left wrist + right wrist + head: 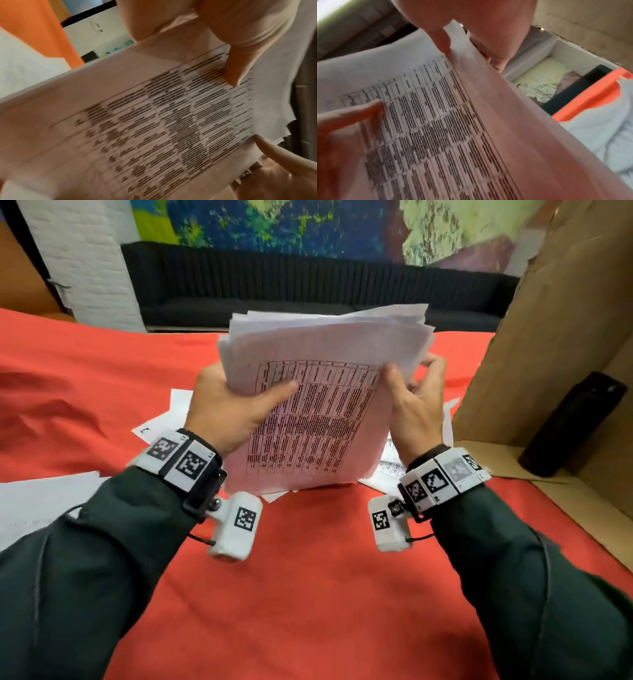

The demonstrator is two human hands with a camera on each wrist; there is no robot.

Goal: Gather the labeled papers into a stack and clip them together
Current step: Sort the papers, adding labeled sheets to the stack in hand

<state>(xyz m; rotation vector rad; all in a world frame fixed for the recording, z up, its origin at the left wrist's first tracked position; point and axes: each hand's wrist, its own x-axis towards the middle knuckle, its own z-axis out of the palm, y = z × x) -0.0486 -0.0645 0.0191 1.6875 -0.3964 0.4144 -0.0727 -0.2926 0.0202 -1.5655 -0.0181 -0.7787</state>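
We hold the paper stack (318,405) upright — left hand (226,412) and right hand (416,402) each keeping a closed grip on its sides — above the red counter (308,577).

Head view looks down; both wrist views closely share the printed sheet (163,128)

White brick wall (89,261), black sofa (308,289), perhaps mural (274,224)

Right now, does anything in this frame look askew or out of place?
Yes. The stack of papers, held upright by the left hand and right hand, is uneven: its top edges fan out unaligned. Several loose sheets still lie scattered on the red cloth behind it, ungathered.
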